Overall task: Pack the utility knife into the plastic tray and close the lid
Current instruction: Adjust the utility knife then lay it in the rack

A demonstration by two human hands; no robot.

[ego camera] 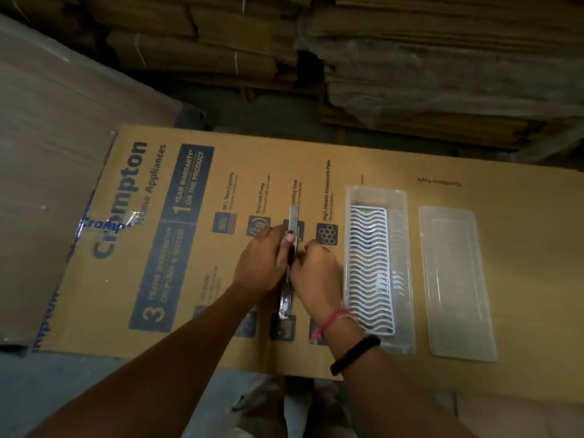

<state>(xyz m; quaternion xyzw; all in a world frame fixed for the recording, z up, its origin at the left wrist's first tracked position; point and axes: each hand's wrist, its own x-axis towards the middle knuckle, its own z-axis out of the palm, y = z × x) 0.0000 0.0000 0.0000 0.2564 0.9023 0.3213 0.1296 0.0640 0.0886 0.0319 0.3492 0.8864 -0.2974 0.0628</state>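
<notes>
Warehouse or storeroom: stacked flattened cartons [202, 36], appliance carton [221, 248] as worktop.

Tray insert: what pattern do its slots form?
White wavy lines running across the insert, clearest in the head view.

The scene is dimly lit in a warm yellowish cast, brightest on the cardboard sheet [363, 162] at mid-frame. The stacked cartons [442, 58] behind are sunk in shadow. Soft blur is spread throughout, small print is left unreadable, and edges are bent by wide-angle distortion.
</notes>
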